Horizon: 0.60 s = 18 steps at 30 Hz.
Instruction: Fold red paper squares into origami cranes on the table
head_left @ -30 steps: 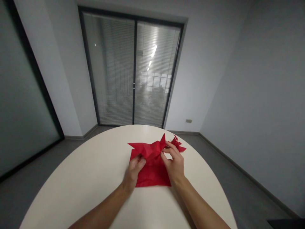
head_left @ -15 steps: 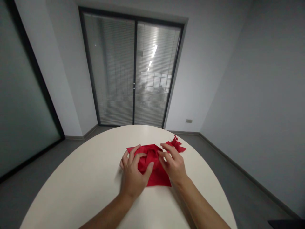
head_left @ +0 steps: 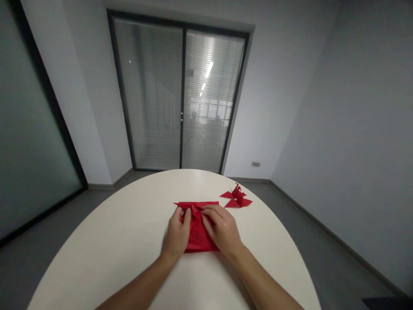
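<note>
1. Red paper (head_left: 201,239) lies mid-surface (head_left: 129,241) in front of me, and my left hand (head_left: 177,230) has its far-left part pinched, thumb uppermost.
2. Over on the right, my right hand (head_left: 222,226) is narrow, fingertips closed on the gathered middle.
3. Looks like mid-fold; next calls for a steady left hold, I'd judge, while the right firms the crease.
4. Sharp corner points left; far edge runs left–right, long axis unclear under my hands.

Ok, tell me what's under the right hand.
Red paper runs in under the right hand from its left, with the table below. How far the paper reaches beneath the hand, and any folds there, can't be seen.
</note>
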Each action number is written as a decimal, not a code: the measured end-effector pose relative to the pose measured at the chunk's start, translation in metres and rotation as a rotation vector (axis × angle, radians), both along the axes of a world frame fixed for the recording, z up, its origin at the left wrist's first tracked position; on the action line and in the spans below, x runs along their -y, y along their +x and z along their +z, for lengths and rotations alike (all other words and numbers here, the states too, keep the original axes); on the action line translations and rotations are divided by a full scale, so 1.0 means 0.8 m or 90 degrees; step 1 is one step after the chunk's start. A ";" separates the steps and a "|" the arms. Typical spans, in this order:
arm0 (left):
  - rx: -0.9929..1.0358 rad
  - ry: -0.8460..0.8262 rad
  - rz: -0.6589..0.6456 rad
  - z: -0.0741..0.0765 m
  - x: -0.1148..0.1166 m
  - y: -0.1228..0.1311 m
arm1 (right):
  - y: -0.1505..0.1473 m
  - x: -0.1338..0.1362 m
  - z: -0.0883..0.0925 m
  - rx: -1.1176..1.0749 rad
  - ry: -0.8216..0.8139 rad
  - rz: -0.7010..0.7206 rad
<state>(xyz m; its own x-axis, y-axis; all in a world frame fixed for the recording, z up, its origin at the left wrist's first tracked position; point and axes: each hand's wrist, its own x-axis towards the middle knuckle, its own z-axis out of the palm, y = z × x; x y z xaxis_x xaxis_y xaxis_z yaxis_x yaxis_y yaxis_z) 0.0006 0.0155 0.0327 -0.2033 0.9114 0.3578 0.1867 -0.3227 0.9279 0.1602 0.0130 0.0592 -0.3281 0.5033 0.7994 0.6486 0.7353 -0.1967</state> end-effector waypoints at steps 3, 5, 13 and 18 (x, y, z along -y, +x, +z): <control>-0.007 0.039 -0.033 -0.004 -0.005 -0.002 | 0.000 -0.001 -0.001 -0.049 -0.049 0.007; -0.021 0.064 -0.035 -0.006 -0.007 -0.004 | 0.001 -0.001 0.001 -0.077 -0.079 0.004; -0.203 0.166 0.009 -0.017 -0.003 -0.003 | 0.000 0.000 -0.002 -0.122 -0.139 -0.042; -0.289 0.140 0.073 -0.017 0.004 0.001 | -0.003 0.003 0.000 -0.126 -0.146 -0.068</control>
